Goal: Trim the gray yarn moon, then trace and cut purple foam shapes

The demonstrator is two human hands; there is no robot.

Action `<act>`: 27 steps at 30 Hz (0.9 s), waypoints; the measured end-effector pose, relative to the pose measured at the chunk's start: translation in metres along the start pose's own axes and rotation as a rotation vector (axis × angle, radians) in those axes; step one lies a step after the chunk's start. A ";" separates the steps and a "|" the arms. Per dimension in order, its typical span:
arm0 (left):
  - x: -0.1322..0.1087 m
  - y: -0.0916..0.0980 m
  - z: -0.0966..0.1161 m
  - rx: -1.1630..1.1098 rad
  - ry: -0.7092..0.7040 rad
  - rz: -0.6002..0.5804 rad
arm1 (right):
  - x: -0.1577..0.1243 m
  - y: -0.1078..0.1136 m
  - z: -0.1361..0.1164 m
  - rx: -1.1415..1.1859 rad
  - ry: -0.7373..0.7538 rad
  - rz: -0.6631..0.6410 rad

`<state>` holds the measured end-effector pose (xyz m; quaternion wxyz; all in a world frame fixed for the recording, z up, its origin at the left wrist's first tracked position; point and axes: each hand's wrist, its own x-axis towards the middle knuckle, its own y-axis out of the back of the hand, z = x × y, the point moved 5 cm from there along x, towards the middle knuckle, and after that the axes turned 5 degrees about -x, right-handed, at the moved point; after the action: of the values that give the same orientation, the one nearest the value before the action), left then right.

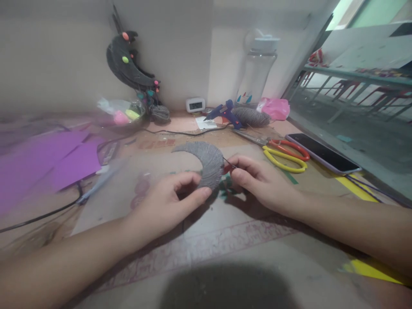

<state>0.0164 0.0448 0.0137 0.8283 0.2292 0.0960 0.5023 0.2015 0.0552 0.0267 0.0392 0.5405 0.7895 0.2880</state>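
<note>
A crescent moon shape (pixel 210 161) wrapped in grey yarn is held above the table in the middle of the view. My left hand (pixel 183 195) pinches its lower end between thumb and fingers. At the crescent's outer right edge, my right hand (pixel 252 180) is closed in a pinch on a thin dark strand of yarn (pixel 229 163), which runs to the crescent. The lower tip of the crescent is hidden behind my left hand.
Scissors (pixel 286 156) with red and yellow handles and a phone (pixel 322 152) lie at right. Behind are a glue gun (pixel 227 113), a grey yarn skein (pixel 251 116), a small clock (pixel 195 104) and a bottle (pixel 257 73). Purple sheets (pixel 48 163) lie left; a dark crescent (pixel 128 64) hangs on the wall.
</note>
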 end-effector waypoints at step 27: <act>0.001 0.001 -0.006 -0.004 0.014 0.042 | -0.009 0.004 -0.013 -0.869 0.572 0.081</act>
<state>0.0139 0.0474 0.0087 0.8174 0.2260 0.0959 0.5212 0.2036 0.0424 0.0369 0.0316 0.4043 0.5546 0.7266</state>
